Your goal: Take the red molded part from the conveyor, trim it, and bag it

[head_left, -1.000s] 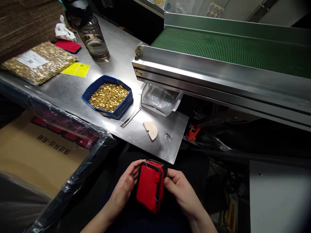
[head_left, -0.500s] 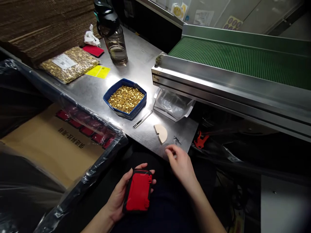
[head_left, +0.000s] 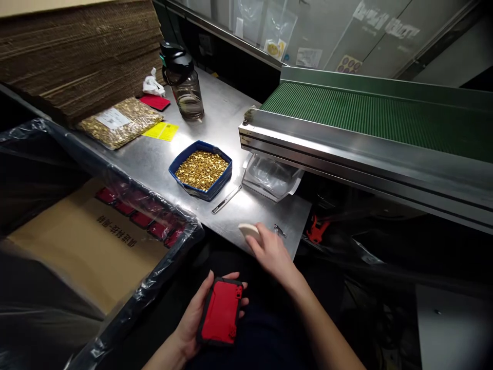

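Observation:
My left hand (head_left: pixel 194 318) is wrapped round a red and black phone case (head_left: pixel 220 313), its red face turned up, above my lap. At the table's front edge my right hand (head_left: pixel 271 252) pinches a pale, flat half-disc (head_left: pixel 248 230), tilted up off the metal. Just beyond my right fingers lies a nail clipper (head_left: pixel 279 230). A slim utility knife (head_left: pixel 226 199) rests on the table, beside a blue tray (head_left: pixel 183 190) filled with small gold-coloured metal pieces (head_left: pixel 202 169).
A green ribbed conveyor (head_left: pixel 339 115) with a metal side runs to the right, above a clear plastic bin (head_left: pixel 269 177). To the left stands a plastic-lined box (head_left: pixel 154 288) holding cardboard and red cases. A water bottle (head_left: pixel 188 95) and a bag of gold pieces (head_left: pixel 123 123) are behind.
My right hand has moved left and taken hold of the pale half-disc, lifting it from the table. My left hand still holds the phone case. The camera view has shifted slightly.

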Action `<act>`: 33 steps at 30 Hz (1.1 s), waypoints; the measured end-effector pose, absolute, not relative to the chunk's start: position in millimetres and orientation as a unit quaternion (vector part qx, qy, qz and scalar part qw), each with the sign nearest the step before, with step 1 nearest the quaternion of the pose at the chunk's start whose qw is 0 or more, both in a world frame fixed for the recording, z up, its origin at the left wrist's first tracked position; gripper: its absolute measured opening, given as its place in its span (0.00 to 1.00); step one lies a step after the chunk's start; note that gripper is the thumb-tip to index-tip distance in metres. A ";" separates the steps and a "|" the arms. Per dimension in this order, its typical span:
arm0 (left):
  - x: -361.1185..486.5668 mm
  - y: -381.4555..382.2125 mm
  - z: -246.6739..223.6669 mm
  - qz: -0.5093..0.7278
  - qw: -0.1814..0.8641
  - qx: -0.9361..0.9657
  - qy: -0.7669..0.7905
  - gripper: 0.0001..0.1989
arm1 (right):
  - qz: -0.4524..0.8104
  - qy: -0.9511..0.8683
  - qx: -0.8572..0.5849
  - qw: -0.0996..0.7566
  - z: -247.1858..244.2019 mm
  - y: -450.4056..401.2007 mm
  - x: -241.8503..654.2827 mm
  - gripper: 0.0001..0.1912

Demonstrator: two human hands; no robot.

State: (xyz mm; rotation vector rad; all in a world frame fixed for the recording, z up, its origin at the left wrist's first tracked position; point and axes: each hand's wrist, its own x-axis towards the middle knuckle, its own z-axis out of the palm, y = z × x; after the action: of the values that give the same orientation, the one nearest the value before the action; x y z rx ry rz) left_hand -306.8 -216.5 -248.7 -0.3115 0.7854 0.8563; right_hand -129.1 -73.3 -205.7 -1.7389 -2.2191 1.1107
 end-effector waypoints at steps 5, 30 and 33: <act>-302.3 -208.8 -247.7 0.389 0.820 -0.159 0.389 0.30 | 0.485 -0.767 -0.418 0.045 -184.7 -152.7 -91.3 0.06; -298.7 -206.2 -261.1 0.340 0.801 -0.063 0.489 0.35 | 0.334 -0.874 -0.343 -0.085 -215.4 -177.6 -97.2 0.07; -299.4 -206.2 -263.7 0.335 0.802 -0.063 0.491 0.36 | 0.335 -0.868 -0.360 -0.071 -217.4 -177.4 -97.2 0.07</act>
State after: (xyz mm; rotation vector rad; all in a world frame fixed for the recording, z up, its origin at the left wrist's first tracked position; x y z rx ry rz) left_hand -299.4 -206.2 -263.7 -0.1354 1.0521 0.7184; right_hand -97.2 -177.4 -217.4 -1.1864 -2.8573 1.1033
